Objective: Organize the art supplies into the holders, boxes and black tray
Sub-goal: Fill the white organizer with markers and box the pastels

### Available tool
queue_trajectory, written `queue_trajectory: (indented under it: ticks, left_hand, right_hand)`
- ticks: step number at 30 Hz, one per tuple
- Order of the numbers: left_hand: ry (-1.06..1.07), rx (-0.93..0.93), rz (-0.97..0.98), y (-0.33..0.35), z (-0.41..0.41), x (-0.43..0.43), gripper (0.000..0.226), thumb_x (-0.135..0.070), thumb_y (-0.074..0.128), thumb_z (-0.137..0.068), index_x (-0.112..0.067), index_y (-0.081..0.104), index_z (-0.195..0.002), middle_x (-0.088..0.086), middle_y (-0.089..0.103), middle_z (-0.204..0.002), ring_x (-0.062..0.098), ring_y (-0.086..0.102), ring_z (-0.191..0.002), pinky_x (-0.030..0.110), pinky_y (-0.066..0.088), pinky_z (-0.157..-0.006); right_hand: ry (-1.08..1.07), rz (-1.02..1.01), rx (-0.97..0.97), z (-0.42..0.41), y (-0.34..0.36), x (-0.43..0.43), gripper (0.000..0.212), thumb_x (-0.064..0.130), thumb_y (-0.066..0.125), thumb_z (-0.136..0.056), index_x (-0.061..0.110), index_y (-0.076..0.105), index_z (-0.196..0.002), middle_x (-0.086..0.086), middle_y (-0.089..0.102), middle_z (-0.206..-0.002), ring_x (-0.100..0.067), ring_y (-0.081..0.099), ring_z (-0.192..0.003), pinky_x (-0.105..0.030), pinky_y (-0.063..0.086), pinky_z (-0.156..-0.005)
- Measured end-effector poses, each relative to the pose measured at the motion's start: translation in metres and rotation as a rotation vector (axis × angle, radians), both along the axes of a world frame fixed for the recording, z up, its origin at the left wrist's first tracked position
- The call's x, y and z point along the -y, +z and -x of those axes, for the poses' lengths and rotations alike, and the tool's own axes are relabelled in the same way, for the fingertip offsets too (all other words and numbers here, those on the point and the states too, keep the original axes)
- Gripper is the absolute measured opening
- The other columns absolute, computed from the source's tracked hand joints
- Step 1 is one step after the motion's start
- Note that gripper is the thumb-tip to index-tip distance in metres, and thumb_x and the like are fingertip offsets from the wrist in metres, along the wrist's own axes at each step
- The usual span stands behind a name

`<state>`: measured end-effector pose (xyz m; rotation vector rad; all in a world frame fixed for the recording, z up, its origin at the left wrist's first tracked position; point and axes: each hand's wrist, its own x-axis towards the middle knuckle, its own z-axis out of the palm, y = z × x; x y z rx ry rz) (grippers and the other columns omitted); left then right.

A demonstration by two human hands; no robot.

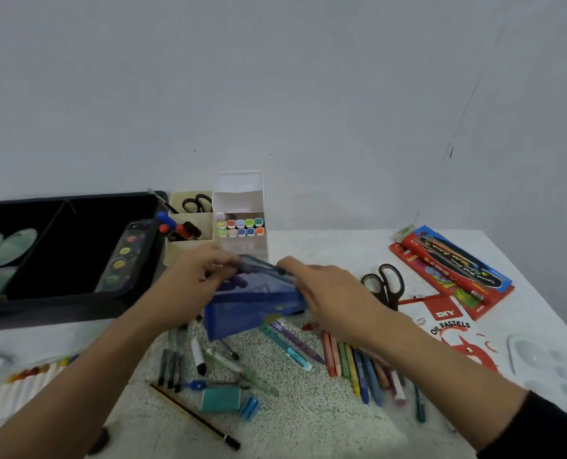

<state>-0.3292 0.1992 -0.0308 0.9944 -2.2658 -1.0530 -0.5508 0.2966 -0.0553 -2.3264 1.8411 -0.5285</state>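
At the middle of the table (325, 246), right of the black tray (60, 309), you held the blue pouch (255, 306) tilted, its long axis running left to right between your hands. Your left hand (196, 279) pinched its upper left edge with curled fingers. Your right hand (328, 293) curled over the upper right edge and gripped it too. Both hands sat equally near it, so neither had to reach. Its top edge lay at your fingertips, facing the beige holder (176, 253) behind. Toward you, loose crayons (351, 362) lay nearer your right hand and pens (173, 362) nearer your left.
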Motion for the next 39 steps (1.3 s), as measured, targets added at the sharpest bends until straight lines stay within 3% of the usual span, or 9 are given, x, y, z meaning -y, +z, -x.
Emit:
queue_trajectory:
  ticks: [4,7,12,15,19,23,28,33,39]
  left_hand:
    - [0.044,0.243,0.198,-0.004,-0.032,-0.002,0.035,0.010,0.051,-0.096,-0.017,0.070,-0.086,0.002,0.056,-0.097,0.005,0.065,-0.084,0.016,0.053,-0.083]
    - [0.110,0.349,0.219,-0.003,-0.055,-0.001,0.034,0.009,0.048,-0.096,-0.011,0.075,-0.103,-0.002,0.054,-0.101,0.003,0.056,-0.088,0.011,0.047,-0.083]
    - [0.248,0.238,0.230,-0.009,-0.085,-0.009,0.029,-0.001,0.050,-0.099,-0.008,0.071,-0.119,-0.007,0.049,-0.101,-0.006,0.053,-0.092,0.009,0.042,-0.076]
    - [0.287,0.181,0.234,-0.014,-0.104,-0.010,0.034,-0.009,0.063,-0.095,-0.011,0.066,-0.129,-0.012,0.046,-0.107,0.002,0.054,-0.097,0.012,0.045,-0.082]
    - [0.175,0.200,0.100,-0.010,-0.128,-0.007,0.055,0.007,0.059,-0.090,-0.016,0.057,-0.140,-0.023,0.047,-0.123,-0.016,0.049,-0.111,0.006,0.043,-0.095]
    - [0.179,0.199,0.003,-0.012,-0.154,-0.002,0.059,0.005,0.046,-0.098,-0.028,0.049,-0.146,-0.024,0.038,-0.147,-0.018,0.034,-0.128,-0.002,0.025,-0.098]
    - [0.202,0.046,-0.038,-0.023,-0.189,0.008,0.061,0.012,0.043,-0.097,-0.039,0.054,-0.130,-0.039,0.050,-0.129,-0.029,0.042,-0.113,-0.006,0.031,-0.087]
    - [0.219,-0.062,-0.061,-0.047,-0.213,0.016,0.077,0.016,0.043,-0.095,-0.052,0.058,-0.127,-0.041,0.054,-0.128,-0.015,0.049,-0.121,0.007,0.040,-0.095]
    - [0.175,-0.081,-0.072,-0.061,-0.214,0.015,0.067,0.014,0.045,-0.097,-0.038,0.055,-0.137,-0.028,0.050,-0.142,-0.009,0.047,-0.129,0.007,0.042,-0.096]
  right_hand:
    - [0.026,0.012,-0.050,-0.029,0.001,0.008,0.036,0.026,0.044,-0.101,0.033,0.038,-0.136,-0.003,0.063,-0.098,-0.027,0.058,-0.079,-0.041,0.053,-0.068]
    - [0.085,0.058,-0.016,-0.046,-0.002,0.013,0.029,0.026,0.038,-0.103,0.028,0.052,-0.129,-0.004,0.066,-0.100,-0.026,0.059,-0.082,-0.041,0.052,-0.071]
    - [0.186,0.119,-0.099,-0.086,-0.010,0.020,0.032,0.028,0.037,-0.103,0.026,0.061,-0.123,-0.002,0.066,-0.091,-0.024,0.058,-0.081,-0.036,0.040,-0.070]
    - [0.166,0.171,-0.152,-0.104,-0.013,0.026,0.025,0.023,0.048,-0.098,0.025,0.060,-0.120,-0.002,0.064,-0.086,-0.026,0.057,-0.079,-0.035,0.029,-0.068]
    - [0.113,0.206,-0.147,-0.122,-0.011,0.036,0.019,0.010,0.059,-0.092,0.019,0.059,-0.109,-0.002,0.064,-0.090,-0.028,0.059,-0.083,-0.034,0.034,-0.065]
    - [0.170,0.189,0.224,-0.135,-0.001,0.045,0.022,-0.002,0.063,-0.090,0.013,0.067,-0.106,0.003,0.065,-0.110,-0.010,0.059,-0.101,-0.024,0.051,-0.085]
    - [-0.133,0.198,0.566,-0.133,-0.006,0.030,0.016,0.000,0.063,-0.091,0.016,0.063,-0.089,0.008,0.062,-0.085,-0.007,0.058,-0.076,-0.022,0.053,-0.065]
    - [-0.183,-0.352,0.110,-0.114,-0.060,0.012,0.008,0.026,0.068,-0.094,0.026,0.063,-0.088,0.014,0.063,-0.084,0.001,0.058,-0.071,-0.025,0.056,-0.069]
    - [-0.211,-0.321,-0.124,-0.134,-0.070,0.010,0.015,0.035,0.065,-0.094,0.021,0.062,-0.096,0.004,0.055,-0.098,-0.015,0.055,-0.084,-0.032,0.049,-0.068]
